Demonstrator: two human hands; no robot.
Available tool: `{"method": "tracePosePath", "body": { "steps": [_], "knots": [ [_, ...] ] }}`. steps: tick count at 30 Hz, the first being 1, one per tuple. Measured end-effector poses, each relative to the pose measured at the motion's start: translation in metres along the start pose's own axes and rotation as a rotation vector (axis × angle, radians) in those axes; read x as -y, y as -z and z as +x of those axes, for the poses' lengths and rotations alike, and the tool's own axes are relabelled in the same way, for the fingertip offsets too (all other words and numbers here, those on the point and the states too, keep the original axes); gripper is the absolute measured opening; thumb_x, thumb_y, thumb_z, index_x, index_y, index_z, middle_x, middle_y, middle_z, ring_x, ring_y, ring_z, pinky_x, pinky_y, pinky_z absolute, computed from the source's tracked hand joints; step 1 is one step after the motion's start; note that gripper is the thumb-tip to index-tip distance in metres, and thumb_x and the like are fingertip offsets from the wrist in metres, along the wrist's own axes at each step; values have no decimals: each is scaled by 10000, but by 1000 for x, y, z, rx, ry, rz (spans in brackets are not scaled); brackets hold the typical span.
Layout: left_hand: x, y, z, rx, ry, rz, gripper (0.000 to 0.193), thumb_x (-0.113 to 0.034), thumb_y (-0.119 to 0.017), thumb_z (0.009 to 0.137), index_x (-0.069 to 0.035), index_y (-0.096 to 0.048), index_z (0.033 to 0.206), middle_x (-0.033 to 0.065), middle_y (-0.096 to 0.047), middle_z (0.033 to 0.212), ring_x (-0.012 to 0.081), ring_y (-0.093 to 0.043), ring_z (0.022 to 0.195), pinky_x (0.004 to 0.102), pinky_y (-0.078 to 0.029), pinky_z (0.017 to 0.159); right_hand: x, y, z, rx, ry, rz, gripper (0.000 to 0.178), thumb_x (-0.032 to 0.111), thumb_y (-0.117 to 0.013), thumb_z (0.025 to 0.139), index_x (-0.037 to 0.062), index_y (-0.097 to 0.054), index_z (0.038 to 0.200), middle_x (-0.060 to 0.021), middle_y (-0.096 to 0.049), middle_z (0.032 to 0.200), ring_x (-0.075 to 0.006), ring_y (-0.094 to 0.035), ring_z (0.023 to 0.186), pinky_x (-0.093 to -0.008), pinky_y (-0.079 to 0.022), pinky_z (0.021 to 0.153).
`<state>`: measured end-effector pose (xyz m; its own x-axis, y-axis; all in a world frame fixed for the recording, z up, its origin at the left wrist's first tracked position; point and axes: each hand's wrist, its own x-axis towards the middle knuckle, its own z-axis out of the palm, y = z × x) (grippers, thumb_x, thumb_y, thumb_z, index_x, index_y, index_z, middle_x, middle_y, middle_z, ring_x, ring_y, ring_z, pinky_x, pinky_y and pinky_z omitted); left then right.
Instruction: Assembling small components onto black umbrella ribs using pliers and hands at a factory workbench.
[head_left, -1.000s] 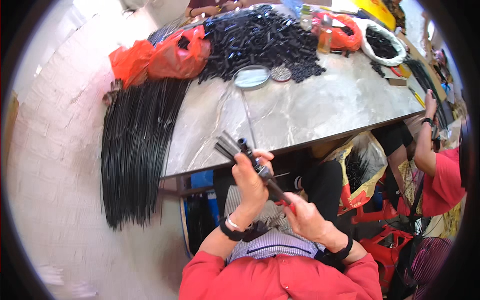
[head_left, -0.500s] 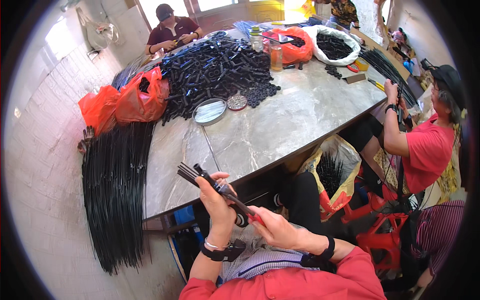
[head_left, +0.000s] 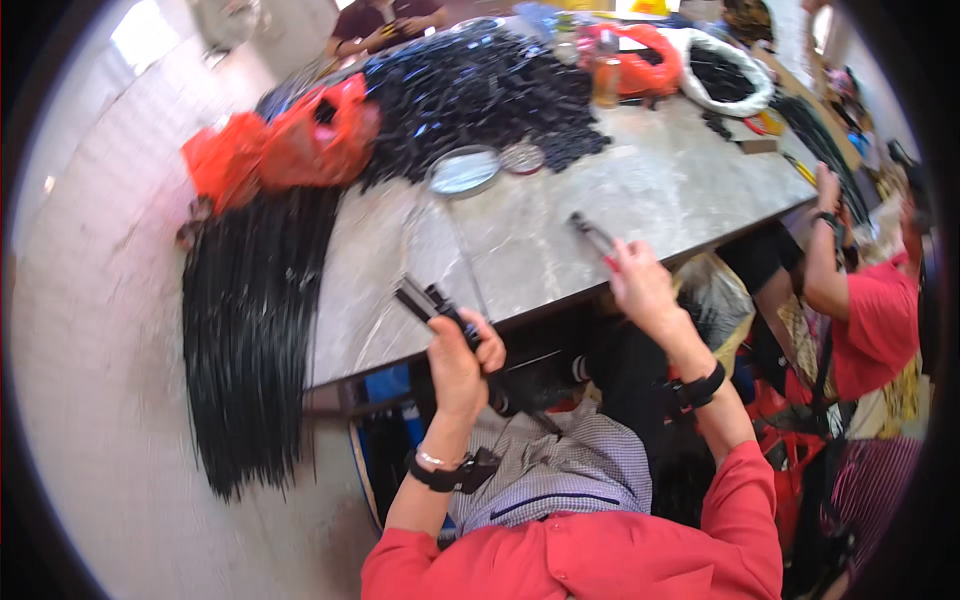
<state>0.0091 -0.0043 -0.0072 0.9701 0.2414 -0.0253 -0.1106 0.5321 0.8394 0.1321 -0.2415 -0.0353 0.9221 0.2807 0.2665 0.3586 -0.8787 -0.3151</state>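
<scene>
My left hand (head_left: 462,365) is closed round several thin black rods (head_left: 415,298) and a short black tubular part (head_left: 445,302), held up by the table's near edge. To its right, out over the tabletop, my right hand (head_left: 640,282) grips a pair of red-handled pliers (head_left: 595,235). Their dark jaws point up and left, away from the rods; motion blurs them, so I cannot tell whether the jaws are spread.
A heap of black plastic parts (head_left: 470,95) covers the far table, with round dishes (head_left: 463,172) before it. Long black rods (head_left: 260,330) hang over the left edge beside red bags (head_left: 320,130). A co-worker in red (head_left: 875,320) sits at right; another person (head_left: 385,22) sits across.
My right hand has moved up and right with the pliers, away from the rods in my left hand. My left hand has shifted slightly right and down. The whole view has tilted downward.
</scene>
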Motion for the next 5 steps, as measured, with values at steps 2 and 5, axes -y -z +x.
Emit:
{"method": "tracePosePath", "body": {
  "steps": [2, 5],
  "knots": [
    [-1, -2, -1, 55, -36, 50, 642, -709, -396, 845, -73, -466, 788, -3, -379, 555, 124, -377, 482, 271, -322, 483, -16, -9, 9, -68, 31, -53, 465, 95, -641, 797, 4, -505, 1232, -173, -534, 1034, -357, -558, 974, -438, -500, 777],
    [-6, 0, -7, 76, -76, 59, 641, -695, -389, 854, -63, -459, 777, 38, -448, 586, 176, -453, 533, 290, -390, 543, -14, -27, 17, -46, 65, -109, 528, 133, -684, 780, 19, -503, 1262, -147, -539, 1074, -331, -540, 1016, -410, -474, 836]
  ]
}}
